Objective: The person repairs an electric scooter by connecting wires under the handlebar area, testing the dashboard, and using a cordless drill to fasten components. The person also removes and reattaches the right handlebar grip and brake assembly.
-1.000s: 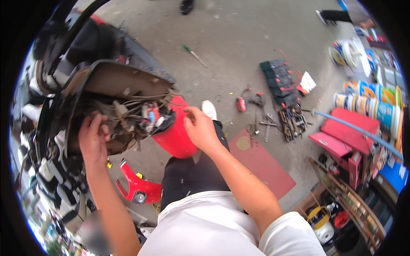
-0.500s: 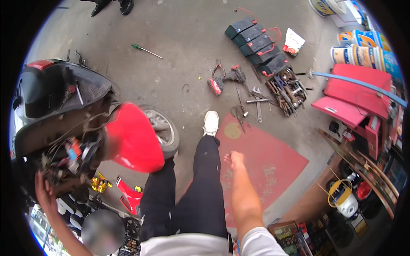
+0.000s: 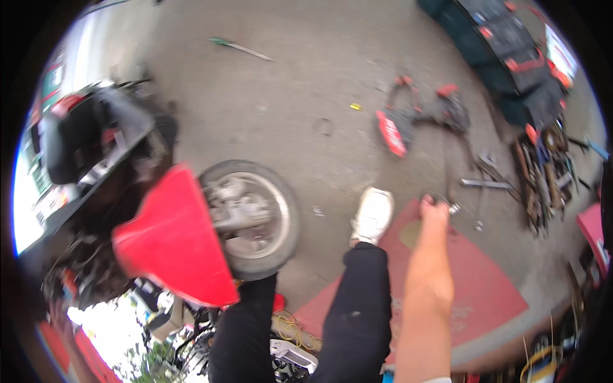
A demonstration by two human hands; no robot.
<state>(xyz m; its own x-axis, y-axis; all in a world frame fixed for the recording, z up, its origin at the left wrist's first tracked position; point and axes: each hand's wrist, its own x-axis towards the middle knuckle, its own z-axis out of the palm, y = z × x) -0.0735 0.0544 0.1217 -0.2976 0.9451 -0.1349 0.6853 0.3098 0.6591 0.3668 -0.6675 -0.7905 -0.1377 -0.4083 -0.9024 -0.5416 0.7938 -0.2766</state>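
My right hand (image 3: 434,210) is low over the red mat (image 3: 479,306), beside my white shoe (image 3: 371,214), its fingers curled at a small dark-and-metal object; blur hides exactly what it is. My left hand (image 3: 60,316) is at the lower part of the scooter's opened front body (image 3: 83,255), its fingers smeared and partly hidden. The body has loose wires and a red curved panel (image 3: 163,236) above the front wheel (image 3: 278,217).
On the concrete floor lie a cordless drill (image 3: 447,115), pliers (image 3: 402,83), wrenches (image 3: 485,182), a tray of tools (image 3: 543,179), several dark batteries (image 3: 491,64) and a green-handled screwdriver (image 3: 242,48). A pink metal box (image 3: 590,226) stands at the right edge.
My right hand has left the scooter's red panel and moved right and down toward the tools on the floor. The view has swung with me; my left hand stays at the scooter body.
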